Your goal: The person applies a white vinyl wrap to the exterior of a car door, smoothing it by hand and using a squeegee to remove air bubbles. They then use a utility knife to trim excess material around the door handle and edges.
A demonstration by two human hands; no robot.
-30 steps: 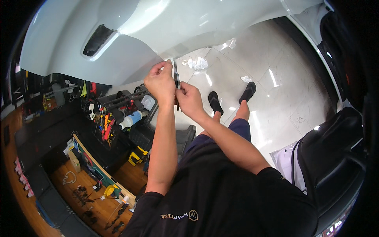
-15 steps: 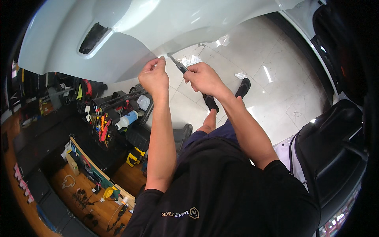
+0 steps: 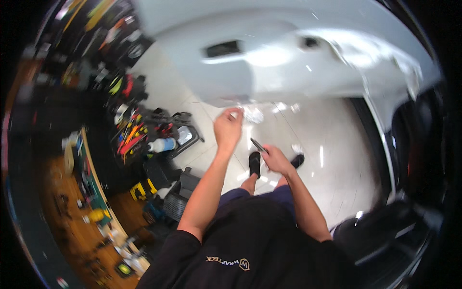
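Note:
A pale grey car body panel [image 3: 284, 72] with a dark rectangular opening [image 3: 224, 49] spans the top of the view. A darker grey area [image 3: 224, 84] covers part of its lower left. My left hand [image 3: 228, 129] is closed in a pinch just below the panel's lower edge; blur hides what lies between the fingertips. Lower and to the right, my right hand [image 3: 278, 159] grips a slim dark utility knife [image 3: 260, 146]. Its tip points up and left, apart from the panel.
Crumpled clear film scraps [image 3: 252, 114] lie around the tiled floor [image 3: 317, 130]. On the left stand a tool cart with a spray bottle [image 3: 162, 145] and bright hand tools [image 3: 131, 139], beside a wooden-topped bench [image 3: 53, 192]. A black car part [image 3: 385, 231] is at lower right.
The view has swung, so the panel sits farther right. My right hand has drawn the knife down and away from the panel's edge. My left hand stays pinched near that edge.

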